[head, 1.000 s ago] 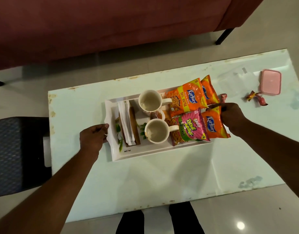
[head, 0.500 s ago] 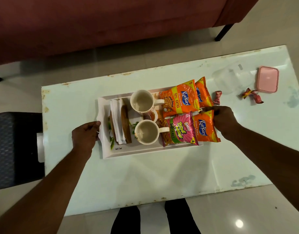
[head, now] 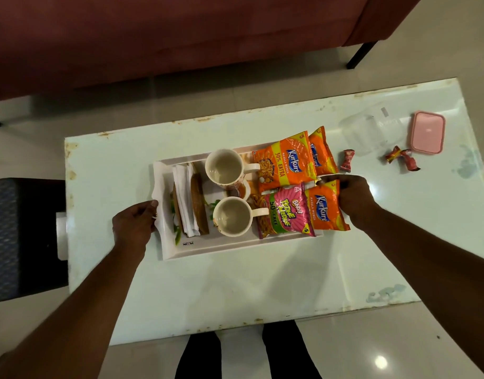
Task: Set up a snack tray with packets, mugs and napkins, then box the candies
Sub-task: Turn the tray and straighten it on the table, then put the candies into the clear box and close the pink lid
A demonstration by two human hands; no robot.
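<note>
The tray [head: 164, 243] sits mid-frame on the table [head: 235, 285]. The left hand [head: 134, 225] curls round its left rim. The right hand [head: 353, 195] curls at the right end, maybe on the rim hidden under a packet. If the tray tips, the mugs [head: 224, 166] could slide and the overhanging packets [head: 287, 162] could fall. I count one tray, four packets, two mugs, one napkin pile [head: 184, 198], one clear box [head: 369, 129], one pink lid [head: 427, 132] and three candies [head: 347, 160] at the upper right

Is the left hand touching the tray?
Touching. In the head view, the left hand curls its fingers over the left rim of the tray.
</note>
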